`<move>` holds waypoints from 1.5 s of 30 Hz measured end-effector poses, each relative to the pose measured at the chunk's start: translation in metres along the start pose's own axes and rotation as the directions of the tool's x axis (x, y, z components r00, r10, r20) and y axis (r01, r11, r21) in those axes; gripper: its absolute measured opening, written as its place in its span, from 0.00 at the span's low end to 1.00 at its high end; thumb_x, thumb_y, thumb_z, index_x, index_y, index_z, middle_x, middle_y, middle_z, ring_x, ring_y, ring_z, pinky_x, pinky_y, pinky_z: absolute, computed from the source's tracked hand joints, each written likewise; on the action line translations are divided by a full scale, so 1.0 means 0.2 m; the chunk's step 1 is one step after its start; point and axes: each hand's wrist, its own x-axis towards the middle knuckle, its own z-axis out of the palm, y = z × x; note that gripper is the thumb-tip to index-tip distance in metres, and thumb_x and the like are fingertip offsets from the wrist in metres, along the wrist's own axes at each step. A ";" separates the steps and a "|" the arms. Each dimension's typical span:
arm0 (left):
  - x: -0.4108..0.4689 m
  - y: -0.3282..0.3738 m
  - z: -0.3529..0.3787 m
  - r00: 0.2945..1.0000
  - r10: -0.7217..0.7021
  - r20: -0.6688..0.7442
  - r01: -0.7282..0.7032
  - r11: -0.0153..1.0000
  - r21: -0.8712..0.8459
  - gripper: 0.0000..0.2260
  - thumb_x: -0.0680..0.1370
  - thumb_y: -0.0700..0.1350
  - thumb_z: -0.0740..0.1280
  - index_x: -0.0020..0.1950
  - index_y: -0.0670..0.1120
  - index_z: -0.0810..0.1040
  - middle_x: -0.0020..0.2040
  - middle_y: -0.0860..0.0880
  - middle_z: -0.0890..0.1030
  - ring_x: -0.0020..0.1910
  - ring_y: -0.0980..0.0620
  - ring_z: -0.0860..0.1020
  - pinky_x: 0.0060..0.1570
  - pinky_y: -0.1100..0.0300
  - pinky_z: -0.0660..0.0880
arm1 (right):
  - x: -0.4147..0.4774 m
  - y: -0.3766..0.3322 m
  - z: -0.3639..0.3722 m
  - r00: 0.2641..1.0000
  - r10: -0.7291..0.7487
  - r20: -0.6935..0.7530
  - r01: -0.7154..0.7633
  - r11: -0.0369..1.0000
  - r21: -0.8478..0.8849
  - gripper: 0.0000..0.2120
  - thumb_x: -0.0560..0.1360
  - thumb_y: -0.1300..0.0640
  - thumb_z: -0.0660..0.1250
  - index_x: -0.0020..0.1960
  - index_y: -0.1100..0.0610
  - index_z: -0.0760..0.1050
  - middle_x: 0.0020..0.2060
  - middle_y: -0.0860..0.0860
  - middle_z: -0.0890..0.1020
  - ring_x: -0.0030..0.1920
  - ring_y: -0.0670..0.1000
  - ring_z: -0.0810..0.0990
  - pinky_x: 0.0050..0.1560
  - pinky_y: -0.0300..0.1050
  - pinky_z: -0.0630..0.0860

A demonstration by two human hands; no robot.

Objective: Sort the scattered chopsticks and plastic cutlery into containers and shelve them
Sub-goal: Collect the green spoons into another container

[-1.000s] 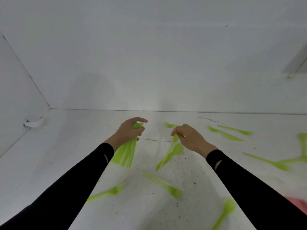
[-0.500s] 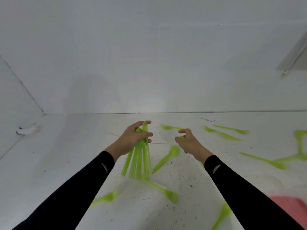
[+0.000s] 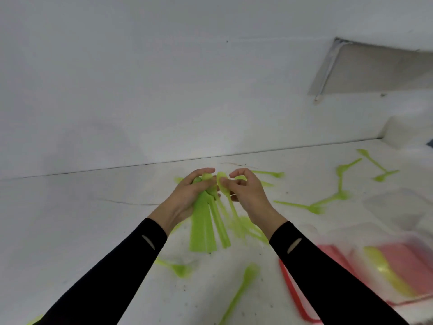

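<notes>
- Head view: left hand (image 3: 187, 195) grips a bundle of green plastic spoons (image 3: 206, 221), handles fanned toward 6 o'clock.
- Change: right hand (image 3: 246, 191), apart half a second ago, now meets the bundle, pinching one more spoon (image 3: 222, 181) against it; gathering is likely still underway.
- Loose green cutlery (image 3: 302, 205) lies on the surface (image 3: 93, 219) from 2 to 6 o'clock.
- Red-edged container (image 3: 398, 259), blurred, at 4 o'clock.

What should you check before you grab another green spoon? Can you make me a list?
1. Left hand grips the green bundle firmly: ok.
2. Spoon in the right hand already tucked into the bundle: not ok.
3. Loose spoons left on the white surface: ok, several.
4. Red-trimmed container close by on the right: ok.
5. Bundle all one kind: cannot tell, blurred.
</notes>
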 end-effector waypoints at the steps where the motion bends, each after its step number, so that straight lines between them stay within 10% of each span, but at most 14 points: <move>1: 0.01 -0.03 0.11 1.000 0.006 -0.019 -0.006 1.000 -0.014 0.06 0.77 0.38 0.70 0.53 0.44 0.81 0.44 0.43 0.82 0.38 0.47 0.82 0.38 0.55 0.80 | -0.02 0.00 -0.08 0.998 -0.036 -0.046 0.036 0.999 -0.010 0.09 0.74 0.59 0.73 0.47 0.57 0.73 0.34 0.53 0.80 0.32 0.50 0.78 0.33 0.40 0.74; 11: 0.02 -0.33 0.84 0.999 -0.027 -0.047 0.020 0.990 -0.142 0.08 0.80 0.45 0.67 0.57 0.43 0.79 0.51 0.41 0.84 0.47 0.45 0.83 0.46 0.51 0.82 | -0.20 0.01 -0.72 0.927 -0.356 -0.120 0.273 0.858 -0.436 0.03 0.76 0.52 0.71 0.45 0.51 0.81 0.46 0.48 0.77 0.45 0.40 0.76 0.43 0.30 0.70; 15: -0.02 -0.38 1.00 1.000 -0.004 -0.007 0.003 0.989 -0.146 0.18 0.73 0.46 0.73 0.61 0.43 0.77 0.58 0.42 0.82 0.50 0.46 0.83 0.43 0.55 0.82 | -0.30 -0.01 -0.89 0.982 -0.189 0.026 0.179 0.866 -0.467 0.11 0.81 0.50 0.62 0.56 0.52 0.81 0.55 0.53 0.72 0.46 0.46 0.78 0.44 0.30 0.74; 17: -0.04 -0.40 1.04 1.000 0.021 0.016 -0.018 0.988 -0.152 0.20 0.74 0.39 0.73 0.65 0.45 0.75 0.59 0.42 0.82 0.50 0.46 0.83 0.45 0.54 0.82 | -0.35 -0.04 -0.96 0.990 -0.077 0.121 0.121 0.898 -0.422 0.12 0.82 0.51 0.58 0.60 0.49 0.78 0.61 0.61 0.75 0.54 0.56 0.79 0.55 0.45 0.77; 20: -0.07 -0.43 1.13 0.991 0.123 -0.060 -0.128 0.987 -0.097 0.15 0.76 0.38 0.72 0.61 0.43 0.77 0.56 0.40 0.83 0.53 0.45 0.83 0.51 0.50 0.82 | -0.39 -0.05 -1.05 0.952 0.123 0.279 -0.017 0.935 -0.355 0.21 0.80 0.47 0.59 0.72 0.35 0.65 0.76 0.43 0.63 0.73 0.47 0.66 0.72 0.51 0.65; 27: -0.13 -0.53 1.28 0.878 0.219 -0.426 -0.335 0.916 -0.219 0.06 0.78 0.43 0.70 0.47 0.41 0.76 0.41 0.47 0.80 0.37 0.47 0.80 0.41 0.53 0.81 | -0.47 0.06 -1.11 0.895 0.065 0.441 0.179 0.854 -0.488 0.47 0.72 0.54 0.72 0.76 0.34 0.45 0.59 0.49 0.78 0.53 0.45 0.82 0.52 0.39 0.79; 31: -0.18 -0.60 1.25 0.812 0.279 -0.512 -0.375 0.922 -0.092 0.05 0.78 0.44 0.70 0.49 0.43 0.77 0.40 0.53 0.82 0.41 0.51 0.82 0.47 0.51 0.82 | -0.45 0.11 -1.11 0.910 -0.148 0.387 0.399 0.562 -0.724 0.45 0.69 0.44 0.75 0.78 0.43 0.54 0.57 0.49 0.72 0.59 0.48 0.73 0.56 0.48 0.75; 37: -0.27 -0.74 1.12 0.890 0.342 -0.302 -0.277 0.931 0.239 0.08 0.78 0.44 0.71 0.56 0.48 0.78 0.54 0.49 0.83 0.55 0.49 0.81 0.56 0.55 0.78 | -0.49 0.16 -1.19 0.934 0.000 0.357 0.261 0.682 -0.683 0.32 0.73 0.54 0.73 0.72 0.54 0.63 0.55 0.50 0.79 0.51 0.50 0.80 0.45 0.38 0.75; 45: -0.31 -0.88 0.96 0.972 0.231 -0.042 -0.106 0.592 0.799 0.12 0.78 0.50 0.70 0.62 0.56 0.78 0.68 0.56 0.69 0.71 0.59 0.66 0.65 0.67 0.59 | -0.52 0.34 -1.31 0.915 0.177 0.363 0.213 0.551 -0.807 0.25 0.70 0.54 0.74 0.64 0.56 0.69 0.55 0.52 0.79 0.51 0.51 0.78 0.46 0.43 0.73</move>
